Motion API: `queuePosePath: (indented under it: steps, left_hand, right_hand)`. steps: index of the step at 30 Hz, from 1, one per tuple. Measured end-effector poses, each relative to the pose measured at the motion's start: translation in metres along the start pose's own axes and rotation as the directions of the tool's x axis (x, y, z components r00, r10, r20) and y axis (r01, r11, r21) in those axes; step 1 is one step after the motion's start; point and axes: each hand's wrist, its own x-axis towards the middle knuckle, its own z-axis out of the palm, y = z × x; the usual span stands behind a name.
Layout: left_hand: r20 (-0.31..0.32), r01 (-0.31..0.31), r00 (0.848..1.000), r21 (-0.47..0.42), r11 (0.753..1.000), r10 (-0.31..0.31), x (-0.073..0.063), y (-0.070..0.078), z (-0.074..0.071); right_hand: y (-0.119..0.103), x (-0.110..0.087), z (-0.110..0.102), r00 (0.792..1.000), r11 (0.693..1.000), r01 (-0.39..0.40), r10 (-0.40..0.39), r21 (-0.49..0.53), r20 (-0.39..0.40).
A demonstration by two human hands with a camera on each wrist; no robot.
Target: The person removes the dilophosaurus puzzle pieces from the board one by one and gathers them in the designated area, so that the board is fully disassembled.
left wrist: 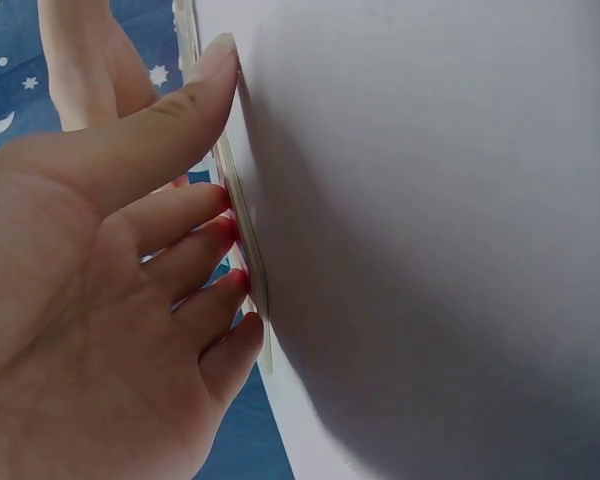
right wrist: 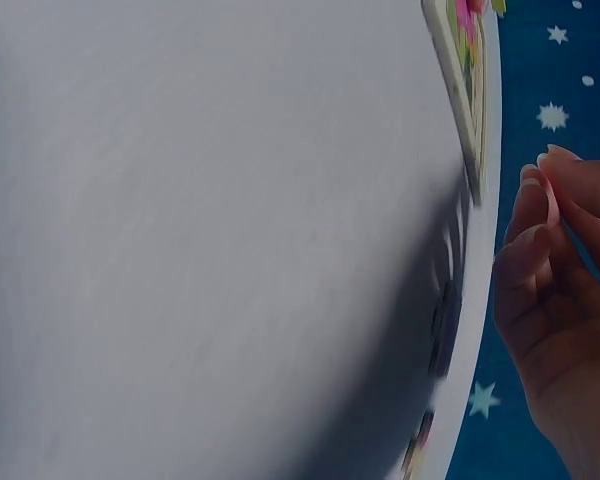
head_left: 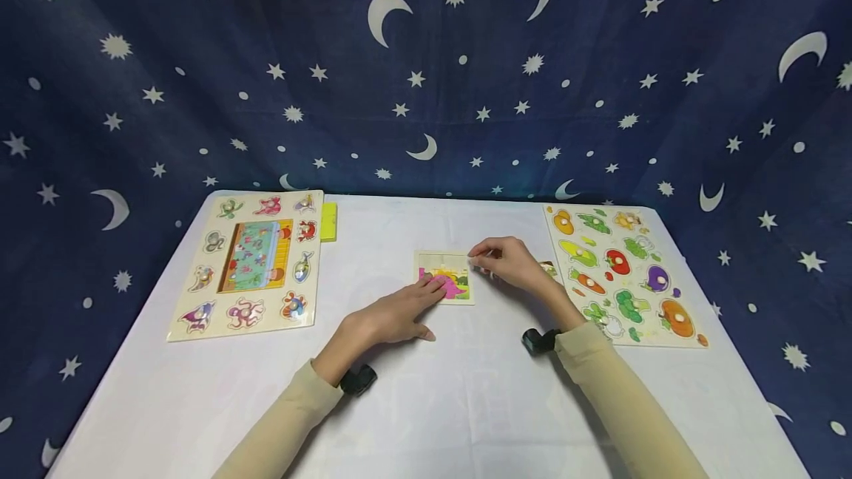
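A small square jigsaw tray (head_left: pixel 442 260) lies mid-table, with a pink dinosaur picture (head_left: pixel 455 288) in its lower part and a bare strip along its far side. My left hand (head_left: pixel 399 313) rests its straight fingertips on the picture's left part, thumb spread away near the cloth. Just beyond the tray's right edge, my right hand (head_left: pixel 512 265) is raised over the table with thumb and fingers together. Between those fingertips it pinches a small thin puzzle piece (right wrist: pixel 552 197), seen almost edge-on and mostly hidden. Beneath this hand, loose puzzle pieces (right wrist: pixel 445 330) lie on the cloth.
A sea-animal peg board (head_left: pixel 220 316) lies at the left, beside a yellow-green block (head_left: pixel 329 222). At the right is a vegetable peg board (head_left: pixel 599 283), with another loose piece (head_left: pixel 549 268) by its left edge. A dark starry curtain (head_left: pixel 426 80) hangs behind the white table.
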Motion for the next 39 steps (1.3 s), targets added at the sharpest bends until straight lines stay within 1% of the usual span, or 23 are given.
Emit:
queuePosePath:
  steps: [4, 9, 12, 16, 19, 26, 32, 39]
  left_hand:
    - [-0.007, 0.001, 1.0, 0.016, 1.0, -0.001, -0.001, 0.003, 0.002]
    - [0.012, -0.006, 1.0, 0.019, 1.0, 0.005, -0.003, 0.007, 0.006]
    - [0.021, -0.01, 1.0, 0.019, 1.0, 0.01, -0.006, 0.006, 0.007]
    - [0.014, 0.004, 1.0, 0.026, 1.0, -0.004, -0.009, 0.002, 0.009]
    - [0.011, 0.011, 1.0, 0.02, 1.0, -0.011, -0.01, -0.001, 0.009]
    - [0.006, -0.019, 1.0, 0.015, 1.0, 0.019, -0.01, 0.0, 0.008]
    - [0.012, -0.018, 1.0, 0.011, 1.0, 0.018, -0.009, 0.0, 0.007]
    - [0.01, -0.015, 1.0, 0.004, 1.0, 0.015, -0.011, -0.002, 0.007]
  right_hand:
    - [-0.006, 0.006, 0.006, 0.999, 1.0, 0.028, -0.028, 0.006, 0.027]
    - [-0.014, 0.014, 0.017, 0.995, 0.997, 0.066, -0.068, 0.03, 0.069]
    - [-0.017, 0.021, 0.026, 0.992, 0.997, 0.07, -0.074, 0.044, 0.105]
    - [-0.02, 0.028, 0.034, 0.988, 0.996, 0.071, -0.077, 0.05, 0.134]
    - [-0.024, 0.031, 0.038, 0.986, 0.996, 0.078, -0.083, 0.038, 0.144]
    - [-0.032, 0.036, 0.041, 0.984, 0.997, 0.076, -0.079, 0.027, 0.158]
    - [-0.031, 0.038, 0.044, 0.982, 0.997, 0.076, -0.073, -0.012, 0.173]
    - [-0.032, 0.041, 0.047, 0.976, 0.991, 0.123, -0.111, -0.056, 0.187]
